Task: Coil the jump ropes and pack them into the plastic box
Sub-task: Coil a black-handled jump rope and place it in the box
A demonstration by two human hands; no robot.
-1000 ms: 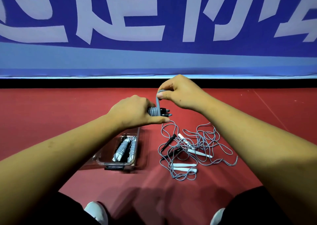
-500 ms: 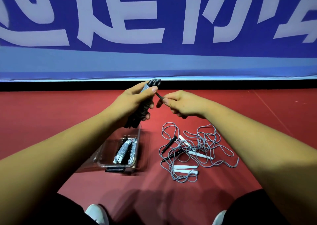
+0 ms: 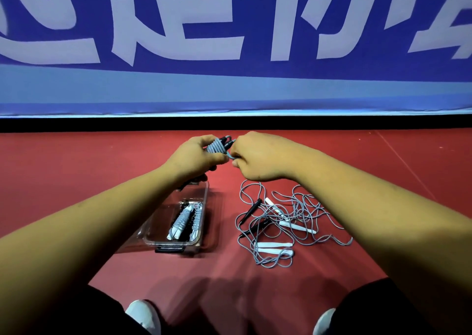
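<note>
My left hand point(image 3: 194, 156) grips a jump rope bundle point(image 3: 217, 145): black handles with grey cord wound round them, held above the floor. My right hand point(image 3: 258, 156) pinches the loose grey cord end right beside the bundle. Below my left wrist a clear plastic box point(image 3: 201, 208) lies on the red floor with coiled ropes point(image 3: 182, 221) inside. To its right lies a tangle of loose grey ropes point(image 3: 288, 222) with white and black handles.
A blue banner with large white characters point(image 3: 235, 43) stands along the far edge of the red floor. My knees and white shoes point(image 3: 143, 314) sit at the bottom of the view. Bare red floor point(image 3: 76, 168) spreads to both sides.
The bundle in my left hand tilted upright, then came back level. My right hand dropped from above the bundle to beside it, still on the cord end.
</note>
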